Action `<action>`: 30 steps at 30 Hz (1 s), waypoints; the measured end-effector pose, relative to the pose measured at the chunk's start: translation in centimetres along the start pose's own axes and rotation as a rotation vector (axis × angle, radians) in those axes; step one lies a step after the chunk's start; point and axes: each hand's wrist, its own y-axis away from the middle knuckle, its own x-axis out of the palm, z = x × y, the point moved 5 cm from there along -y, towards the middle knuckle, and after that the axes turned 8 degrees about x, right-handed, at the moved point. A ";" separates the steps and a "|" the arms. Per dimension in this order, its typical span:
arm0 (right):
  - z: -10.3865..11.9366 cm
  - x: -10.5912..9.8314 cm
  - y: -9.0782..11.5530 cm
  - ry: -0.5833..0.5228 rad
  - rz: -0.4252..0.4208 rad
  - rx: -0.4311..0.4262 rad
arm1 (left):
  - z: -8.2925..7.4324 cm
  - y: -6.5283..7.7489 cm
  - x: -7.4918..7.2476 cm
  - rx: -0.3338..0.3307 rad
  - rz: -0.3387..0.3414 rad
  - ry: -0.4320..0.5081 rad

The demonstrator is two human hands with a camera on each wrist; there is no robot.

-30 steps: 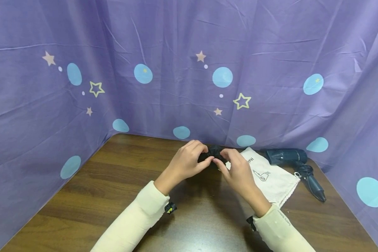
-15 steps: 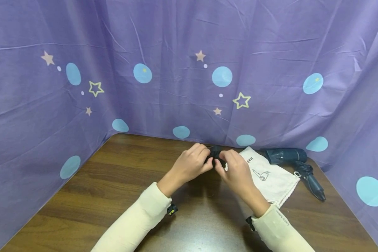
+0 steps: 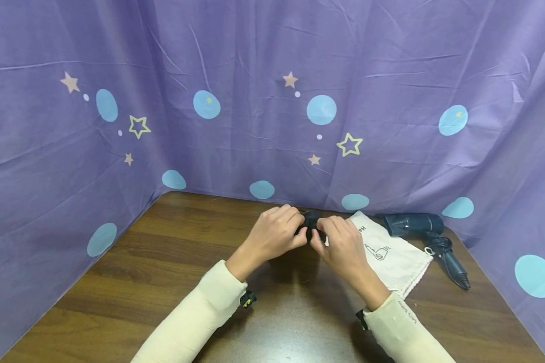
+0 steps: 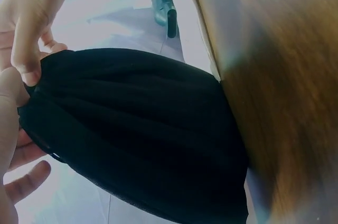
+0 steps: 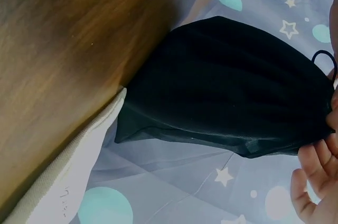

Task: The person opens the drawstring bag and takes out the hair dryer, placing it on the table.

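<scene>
A black drawstring bag [image 4: 137, 134] stands up from the table, its top bunched together and its body hanging wide below. My left hand [image 3: 274, 231] pinches the gathered mouth from the left, thumb toward me. From the other side my right hand [image 3: 342, 247] pinches the same neck, thumb and fingertips close to the left hand's. In the right wrist view a thin loop of cord [image 5: 323, 55] sticks out by the mouth of the bag. Most of the bag is hidden behind my hands in the head view.
Right of my hands lies a white cloth pouch [image 3: 397, 257] printed with a hair dryer drawing. A dark folding hair dryer [image 3: 413, 225] with its cord wound up lies beyond it, near the table's right edge. A purple curtain [image 3: 254, 65] closes off the back and sides.
My left hand has shifted slightly right and its fingers have closed in on the bag's neck. The right hand stays almost in place. Pouch and hair dryer have not moved.
</scene>
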 end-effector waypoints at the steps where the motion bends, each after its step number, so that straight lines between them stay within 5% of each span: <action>1: 0.0 0.0 0.0 0.000 0.004 0.002 | 0.0 0.0 0.0 0.007 0.000 -0.005; 10: 0.2 0.0 -0.2 0.002 0.042 0.033 | 0.1 0.3 -0.1 0.021 0.021 0.042; 30: 0.9 -0.1 -0.1 0.090 -0.122 -0.065 | -0.4 -0.5 -0.3 0.059 0.034 0.032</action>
